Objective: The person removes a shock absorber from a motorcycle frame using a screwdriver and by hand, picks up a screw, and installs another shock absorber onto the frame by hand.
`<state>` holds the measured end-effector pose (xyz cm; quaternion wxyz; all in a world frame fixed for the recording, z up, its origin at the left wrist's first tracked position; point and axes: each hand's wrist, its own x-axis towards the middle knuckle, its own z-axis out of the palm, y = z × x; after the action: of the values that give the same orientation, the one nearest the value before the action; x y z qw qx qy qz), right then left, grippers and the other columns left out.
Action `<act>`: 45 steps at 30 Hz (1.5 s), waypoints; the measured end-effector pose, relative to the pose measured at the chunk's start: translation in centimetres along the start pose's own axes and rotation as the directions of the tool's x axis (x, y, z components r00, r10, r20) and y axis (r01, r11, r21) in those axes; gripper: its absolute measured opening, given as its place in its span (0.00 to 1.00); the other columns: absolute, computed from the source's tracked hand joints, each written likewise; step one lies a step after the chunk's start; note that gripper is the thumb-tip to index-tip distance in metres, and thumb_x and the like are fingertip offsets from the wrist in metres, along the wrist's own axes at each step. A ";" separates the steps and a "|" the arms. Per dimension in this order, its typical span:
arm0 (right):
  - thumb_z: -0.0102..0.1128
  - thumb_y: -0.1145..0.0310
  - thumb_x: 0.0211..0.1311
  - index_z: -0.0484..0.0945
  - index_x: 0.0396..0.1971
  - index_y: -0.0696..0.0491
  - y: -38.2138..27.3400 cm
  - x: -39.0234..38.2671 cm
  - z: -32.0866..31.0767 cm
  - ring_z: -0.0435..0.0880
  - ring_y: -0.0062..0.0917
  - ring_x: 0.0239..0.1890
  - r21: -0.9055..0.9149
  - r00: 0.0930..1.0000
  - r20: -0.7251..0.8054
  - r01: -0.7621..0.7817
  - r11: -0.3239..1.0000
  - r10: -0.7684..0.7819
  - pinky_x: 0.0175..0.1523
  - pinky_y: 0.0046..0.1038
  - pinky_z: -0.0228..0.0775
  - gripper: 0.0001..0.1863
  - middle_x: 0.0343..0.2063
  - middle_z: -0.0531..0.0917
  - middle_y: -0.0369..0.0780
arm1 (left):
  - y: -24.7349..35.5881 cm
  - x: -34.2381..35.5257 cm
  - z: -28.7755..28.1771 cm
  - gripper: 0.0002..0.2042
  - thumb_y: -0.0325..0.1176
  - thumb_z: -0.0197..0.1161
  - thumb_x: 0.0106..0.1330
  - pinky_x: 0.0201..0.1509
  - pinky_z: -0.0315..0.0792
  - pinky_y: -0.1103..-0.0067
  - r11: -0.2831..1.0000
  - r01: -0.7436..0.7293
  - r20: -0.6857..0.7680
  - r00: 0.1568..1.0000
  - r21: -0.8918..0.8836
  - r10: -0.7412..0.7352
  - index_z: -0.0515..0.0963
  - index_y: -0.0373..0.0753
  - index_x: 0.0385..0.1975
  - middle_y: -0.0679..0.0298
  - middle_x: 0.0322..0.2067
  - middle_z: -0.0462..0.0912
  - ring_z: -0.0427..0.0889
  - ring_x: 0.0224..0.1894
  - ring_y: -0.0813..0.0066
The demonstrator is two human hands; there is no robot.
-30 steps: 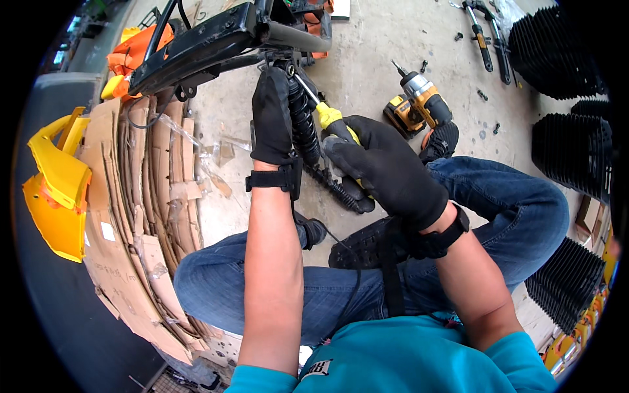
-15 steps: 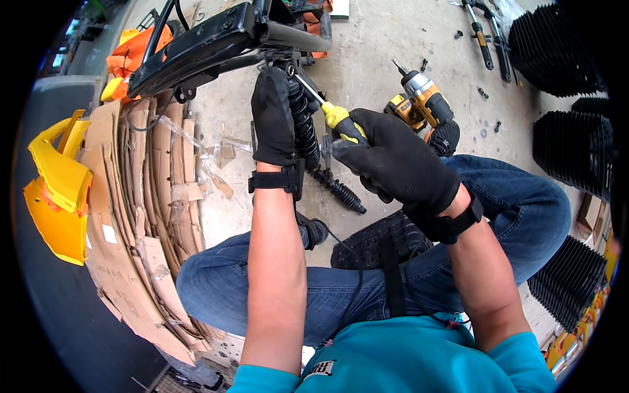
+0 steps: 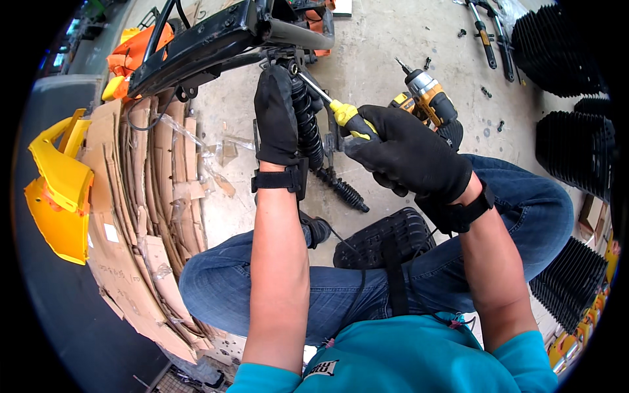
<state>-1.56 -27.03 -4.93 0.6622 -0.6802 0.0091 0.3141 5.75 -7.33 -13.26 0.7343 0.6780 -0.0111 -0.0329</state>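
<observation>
My left hand (image 3: 276, 116), in a black glove, is wrapped around the upper end of a black coil-spring shock absorber (image 3: 306, 124). Its fingertips are partly hidden behind the spring. My right hand (image 3: 414, 152), also gloved, grips a screwdriver (image 3: 344, 114) by its yellow and black handle. The metal shaft slants up and left, its tip at the shock's top mounting eye, just under the black metal frame (image 3: 196, 49). Whether the tip sits inside the eye I cannot tell. A second black spring shock (image 3: 343, 190) lies on the floor below the first.
A yellow and black cordless impact driver (image 3: 429, 98) stands right of my right hand, with loose bolts (image 3: 486, 92) beyond. Flattened cardboard (image 3: 118, 216) and yellow plastic panels (image 3: 62, 190) are on the left. Fork legs (image 3: 485, 39) and black ribbed parts (image 3: 570, 147) lie at the right.
My right hand and the screwdriver handle have shifted slightly to the right, while the tip stays by the mounting eye. My left hand keeps its place on the shock absorber.
</observation>
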 end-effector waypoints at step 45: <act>0.58 0.61 0.69 0.73 0.45 0.55 8.4 -2.4 -2.8 0.76 0.17 0.35 0.127 0.987 -0.121 -0.089 0.988 0.104 0.44 0.21 0.69 0.13 0.32 0.79 0.33 | -1.0 -0.1 1.4 0.22 0.52 0.55 0.73 0.27 0.72 0.84 0.963 -0.010 -0.010 1.000 -0.269 0.008 0.77 0.35 0.30 0.65 0.24 0.81 0.79 0.24 0.80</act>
<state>-5.92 -31.55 -11.62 0.6844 -0.6561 0.1035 0.3007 5.53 -8.82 -14.09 0.8196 0.5723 -0.0064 -0.0278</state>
